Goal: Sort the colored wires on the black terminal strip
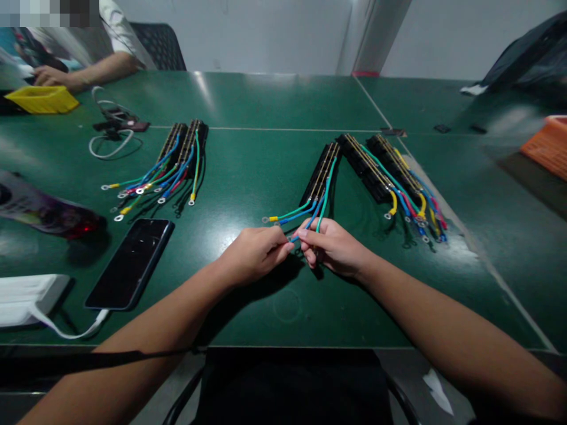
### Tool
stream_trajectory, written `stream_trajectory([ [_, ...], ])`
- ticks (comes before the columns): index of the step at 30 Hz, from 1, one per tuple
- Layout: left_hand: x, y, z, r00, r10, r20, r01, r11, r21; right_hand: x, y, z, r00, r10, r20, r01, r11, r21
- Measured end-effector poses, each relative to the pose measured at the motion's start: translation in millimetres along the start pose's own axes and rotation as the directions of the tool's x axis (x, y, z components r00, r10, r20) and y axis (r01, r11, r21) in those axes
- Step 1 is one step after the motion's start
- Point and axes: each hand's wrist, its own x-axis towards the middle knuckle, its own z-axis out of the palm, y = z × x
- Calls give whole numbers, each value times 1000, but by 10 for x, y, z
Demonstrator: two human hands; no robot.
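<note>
Between my hands is a blue wire (312,219) that runs from a black terminal strip (321,174) with brass-coloured rows. My left hand (257,251) pinches the wire's end, where a ring terminal seems to sit, mostly hidden by the fingers. Just right of it, my right hand (330,245) closes its thumb and fingers on the same blue wire. A green wire (326,192) from the strip passes down behind the right fingers. Another green wire (290,211) with a yellow-sleeved ring terminal (270,219) lies free to the left, above a second blue wire.
Two wired strips (188,150) lie at left, two more (390,171) at right. A phone (130,262), a white power bank (33,298) and a bottle (44,206) are on the left. A yellow bin (42,100) stands near another person's hand (53,77); an orange basket (549,147) is far right.
</note>
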Motion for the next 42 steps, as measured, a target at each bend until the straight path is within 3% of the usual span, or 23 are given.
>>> stream_trajectory([
  [7, -7, 2, 11, 997, 45, -64, -45, 999, -4, 2, -11, 6, 1000, 2, -2, -2, 1000, -13],
  [16, 8, 4, -12, 1000, 28, 14, -29, 999, 42, 2, -1, 3, 1000, -3, -7, 3, 1000, -10],
  [24, 4, -4, 5, 1000, 15, -8, -15, 1000, -5, -1, -3, 16, 1000, 8, -20, -8, 1000, -26],
  [31, 19, 19, -22, 999, 15, 50, -15, 1000, 6, -7, -9, 22, 999, 20, -32, -21, 999, -42],
  [37, 13, 9, -10, 1000, 3, 8, -3, 999, -39, -7, -10, 24, 999, 16, -34, -17, 999, -47],
  [42, 20, 15, -16, 998, -10, 65, 13, 999, -43, -12, -12, 32, 999, 16, -47, -18, 998, -54],
])
